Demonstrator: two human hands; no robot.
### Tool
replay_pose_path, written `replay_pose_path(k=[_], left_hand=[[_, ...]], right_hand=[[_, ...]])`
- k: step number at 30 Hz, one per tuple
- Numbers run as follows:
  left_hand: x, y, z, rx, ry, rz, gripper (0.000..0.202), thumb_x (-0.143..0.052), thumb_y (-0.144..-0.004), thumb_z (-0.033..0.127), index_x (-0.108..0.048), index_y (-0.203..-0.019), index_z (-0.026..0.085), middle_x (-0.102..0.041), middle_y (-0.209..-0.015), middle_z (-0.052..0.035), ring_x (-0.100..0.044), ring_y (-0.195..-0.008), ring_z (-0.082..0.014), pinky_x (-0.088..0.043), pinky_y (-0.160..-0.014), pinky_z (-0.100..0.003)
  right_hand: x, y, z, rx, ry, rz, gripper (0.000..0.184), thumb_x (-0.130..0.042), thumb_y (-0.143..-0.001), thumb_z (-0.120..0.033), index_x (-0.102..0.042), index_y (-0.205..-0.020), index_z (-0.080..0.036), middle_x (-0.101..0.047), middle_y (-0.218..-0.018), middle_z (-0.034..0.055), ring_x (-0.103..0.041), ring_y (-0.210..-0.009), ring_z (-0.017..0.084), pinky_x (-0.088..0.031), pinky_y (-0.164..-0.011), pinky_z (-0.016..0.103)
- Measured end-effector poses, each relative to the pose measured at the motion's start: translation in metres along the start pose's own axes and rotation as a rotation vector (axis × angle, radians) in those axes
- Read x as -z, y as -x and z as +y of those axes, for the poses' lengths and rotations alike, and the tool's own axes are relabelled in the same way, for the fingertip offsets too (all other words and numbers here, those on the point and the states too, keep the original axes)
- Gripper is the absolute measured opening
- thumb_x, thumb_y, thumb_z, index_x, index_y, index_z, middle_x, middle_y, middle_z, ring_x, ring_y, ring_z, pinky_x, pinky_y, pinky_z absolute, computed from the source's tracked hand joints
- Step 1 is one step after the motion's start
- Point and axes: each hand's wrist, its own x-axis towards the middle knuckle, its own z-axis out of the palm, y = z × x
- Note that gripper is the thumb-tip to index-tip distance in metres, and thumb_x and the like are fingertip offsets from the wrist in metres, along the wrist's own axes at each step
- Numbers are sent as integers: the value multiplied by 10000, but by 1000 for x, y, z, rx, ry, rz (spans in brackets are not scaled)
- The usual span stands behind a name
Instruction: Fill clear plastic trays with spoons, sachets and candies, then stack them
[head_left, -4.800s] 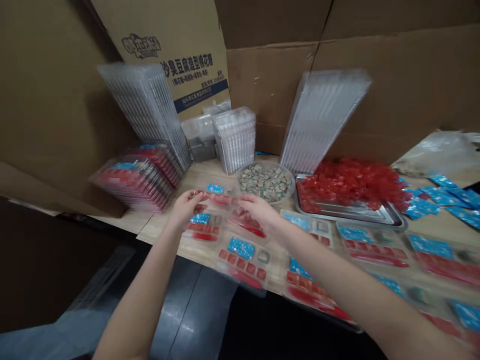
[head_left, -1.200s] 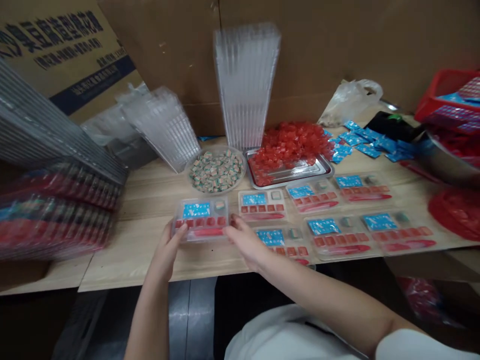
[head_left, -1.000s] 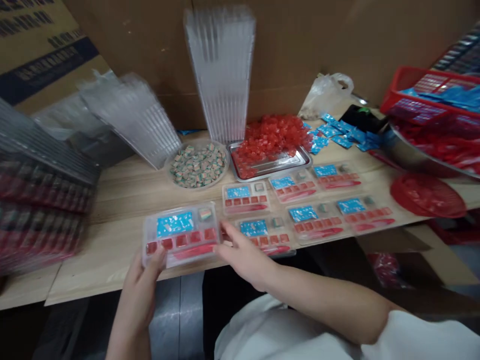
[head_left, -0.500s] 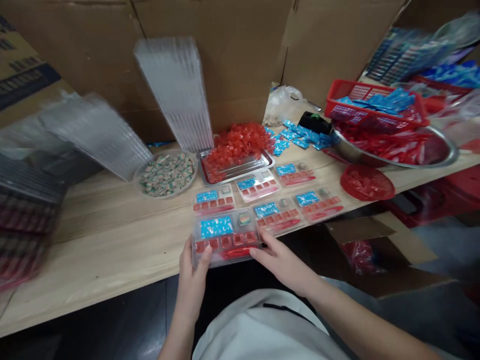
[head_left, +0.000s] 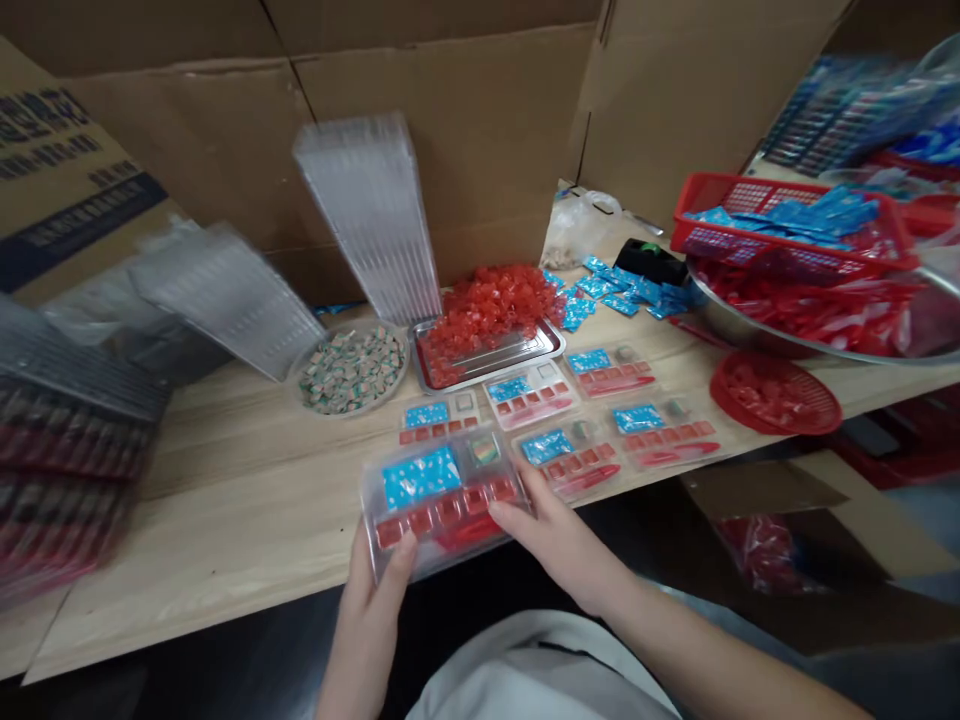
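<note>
Between my hands is a clear plastic tray [head_left: 442,505], tilted, at the table's front edge. In it lie a blue dotted packet [head_left: 421,477], a row of red square pieces [head_left: 448,512], a small multicoloured square [head_left: 485,448] and a red tool. My left hand [head_left: 375,585] grips the near left corner, thumb on top. My right hand [head_left: 559,540] holds the right side, its thumb on the front. Several similar filled trays [head_left: 664,430] lie on the table just beyond and to the right; the held one partly covers the nearest.
Behind stand a metal tray [head_left: 517,362] heaped with red pieces, a round tub [head_left: 405,375] of small squares and stacked clear trays [head_left: 375,215]. On the right are a red basket [head_left: 795,260] over a metal bowl [head_left: 847,350] and a smaller red basket [head_left: 776,395]. Filled stacks [head_left: 67,480] rise at left.
The held tray has moved left and closer to me, tilting more, with both hands still on it. The camera view has shifted slightly, so the table's things appear lower and further right.
</note>
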Motion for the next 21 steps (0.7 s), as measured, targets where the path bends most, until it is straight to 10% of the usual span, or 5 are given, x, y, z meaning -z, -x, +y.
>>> replay_pose_path(k=[10,21], left_hand=[[-5,-106,31,10,132,-108,561,-507,-815,518,-471,-1280,205,-518,-1328,-104,-419,-1276,-252,-345,-1032,-417],[0,-102,4,140,178,-55,678,-573,-711,584,-433,-1296,273,-560,-1286,-69,-526,-1173,-294,-467,-932,-422]], right_hand=[[-5,-99,-17,5,93,101,470,-613,-752,-366,-539,-1181,-191,-617,-1181,63,-513,-1160,207,-354,-1014,361],[-13,-94,-2,-23,77,84,514,-585,-769,-478,-543,-1211,-218,-591,-1238,57,-513,-1167,224,-342,-1021,387]])
